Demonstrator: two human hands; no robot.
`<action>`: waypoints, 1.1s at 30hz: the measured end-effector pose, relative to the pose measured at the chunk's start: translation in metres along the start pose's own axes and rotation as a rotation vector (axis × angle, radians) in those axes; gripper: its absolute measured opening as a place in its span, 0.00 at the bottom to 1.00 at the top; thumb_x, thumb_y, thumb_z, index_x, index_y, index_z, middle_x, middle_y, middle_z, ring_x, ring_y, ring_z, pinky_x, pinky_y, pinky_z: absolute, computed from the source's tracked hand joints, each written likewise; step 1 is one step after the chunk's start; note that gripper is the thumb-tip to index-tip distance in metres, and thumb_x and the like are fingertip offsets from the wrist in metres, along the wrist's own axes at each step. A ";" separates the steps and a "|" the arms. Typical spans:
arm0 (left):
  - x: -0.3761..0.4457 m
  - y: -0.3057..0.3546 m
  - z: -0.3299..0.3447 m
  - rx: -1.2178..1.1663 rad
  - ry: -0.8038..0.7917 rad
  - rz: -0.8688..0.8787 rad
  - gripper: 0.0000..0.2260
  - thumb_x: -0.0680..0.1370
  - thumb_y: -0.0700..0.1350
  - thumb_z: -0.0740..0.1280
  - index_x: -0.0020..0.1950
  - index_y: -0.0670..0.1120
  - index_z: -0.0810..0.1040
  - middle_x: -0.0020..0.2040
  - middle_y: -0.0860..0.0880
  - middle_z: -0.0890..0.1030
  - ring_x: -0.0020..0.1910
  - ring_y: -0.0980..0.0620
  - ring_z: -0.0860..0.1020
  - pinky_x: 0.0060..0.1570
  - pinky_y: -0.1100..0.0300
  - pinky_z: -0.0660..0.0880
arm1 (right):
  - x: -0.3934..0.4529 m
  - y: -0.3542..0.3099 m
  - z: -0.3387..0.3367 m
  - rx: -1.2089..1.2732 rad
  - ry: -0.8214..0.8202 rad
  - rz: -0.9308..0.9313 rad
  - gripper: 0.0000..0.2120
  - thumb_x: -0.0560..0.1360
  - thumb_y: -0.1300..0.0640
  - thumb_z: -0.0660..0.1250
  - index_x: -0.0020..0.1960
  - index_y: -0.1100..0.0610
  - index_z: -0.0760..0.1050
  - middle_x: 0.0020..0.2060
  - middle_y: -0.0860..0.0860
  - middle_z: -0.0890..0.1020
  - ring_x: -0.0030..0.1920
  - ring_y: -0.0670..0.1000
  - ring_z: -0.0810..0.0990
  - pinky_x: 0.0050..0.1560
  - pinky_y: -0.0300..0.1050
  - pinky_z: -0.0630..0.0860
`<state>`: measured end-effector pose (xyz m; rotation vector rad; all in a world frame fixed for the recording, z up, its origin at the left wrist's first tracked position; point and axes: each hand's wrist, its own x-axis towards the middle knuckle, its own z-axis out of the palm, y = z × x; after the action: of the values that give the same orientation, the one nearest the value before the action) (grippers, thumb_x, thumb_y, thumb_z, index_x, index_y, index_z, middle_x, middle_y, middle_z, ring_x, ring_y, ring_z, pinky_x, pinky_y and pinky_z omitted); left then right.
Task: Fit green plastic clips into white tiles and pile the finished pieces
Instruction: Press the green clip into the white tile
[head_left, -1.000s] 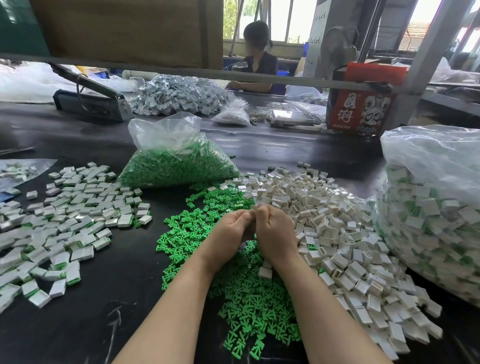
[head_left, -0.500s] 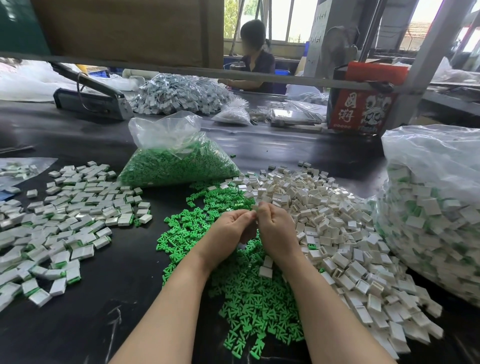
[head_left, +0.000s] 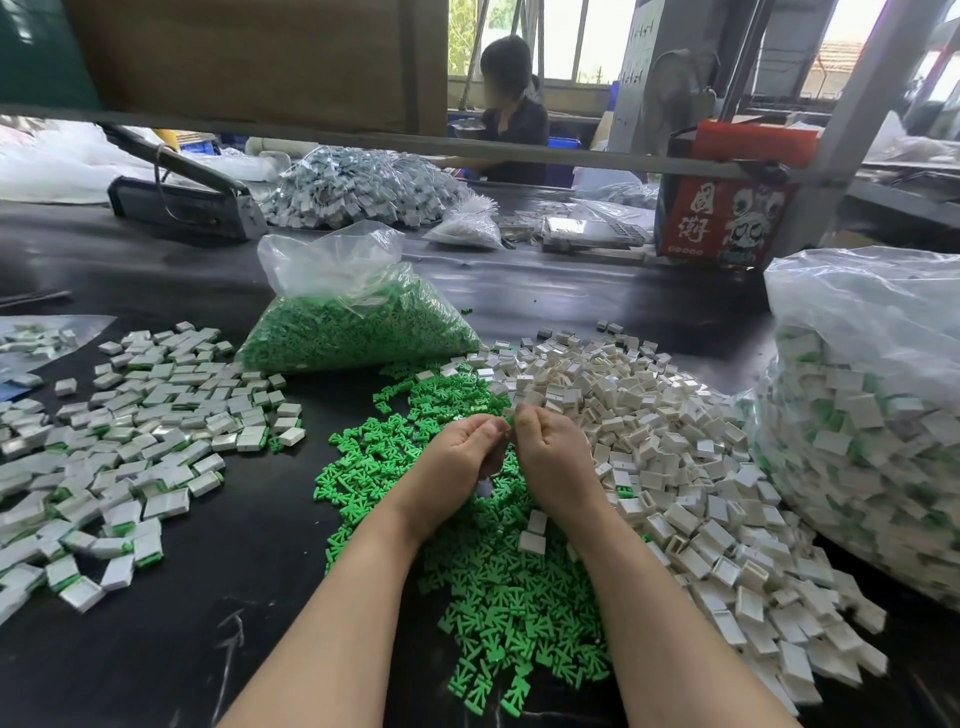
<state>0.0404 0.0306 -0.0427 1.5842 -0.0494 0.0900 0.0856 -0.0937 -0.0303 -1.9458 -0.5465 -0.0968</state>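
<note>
Both hands meet over the green clips (head_left: 483, 587), fingers curled, presumably pressing a clip home. What the left hand (head_left: 460, 452) and right hand (head_left: 553, 452) pinch is hidden. Finished pieces (head_left: 130, 431) lie at nine o'clock.

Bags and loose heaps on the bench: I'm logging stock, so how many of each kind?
Clear bags of green clips: 1
Clear bags of finished tiles: 1
Loose heaps of green clips: 1
Loose heaps of empty white tiles: 1
Spreads of finished tiles: 1
Total: 5
</note>
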 end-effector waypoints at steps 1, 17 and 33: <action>0.000 0.000 0.000 0.007 -0.003 0.001 0.12 0.79 0.50 0.59 0.45 0.46 0.77 0.32 0.56 0.70 0.32 0.57 0.68 0.32 0.60 0.72 | 0.000 0.000 0.000 0.007 -0.014 0.007 0.22 0.83 0.55 0.55 0.31 0.56 0.66 0.26 0.49 0.68 0.30 0.49 0.66 0.35 0.47 0.63; -0.004 0.005 -0.006 0.046 -0.029 -0.053 0.12 0.84 0.46 0.57 0.52 0.39 0.76 0.39 0.45 0.68 0.38 0.46 0.68 0.34 0.64 0.72 | -0.002 -0.002 -0.007 0.080 -0.135 0.017 0.20 0.83 0.57 0.55 0.33 0.58 0.67 0.24 0.48 0.65 0.28 0.48 0.61 0.34 0.48 0.59; -0.005 0.005 -0.008 -0.101 -0.082 -0.020 0.15 0.79 0.50 0.60 0.32 0.54 0.72 0.29 0.56 0.65 0.29 0.56 0.61 0.38 0.54 0.60 | -0.001 0.003 -0.004 0.170 -0.067 0.049 0.23 0.83 0.57 0.55 0.29 0.55 0.64 0.23 0.49 0.65 0.24 0.47 0.60 0.28 0.43 0.58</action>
<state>0.0345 0.0382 -0.0383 1.4866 -0.1003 0.0069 0.0866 -0.0985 -0.0320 -1.8001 -0.5339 0.0447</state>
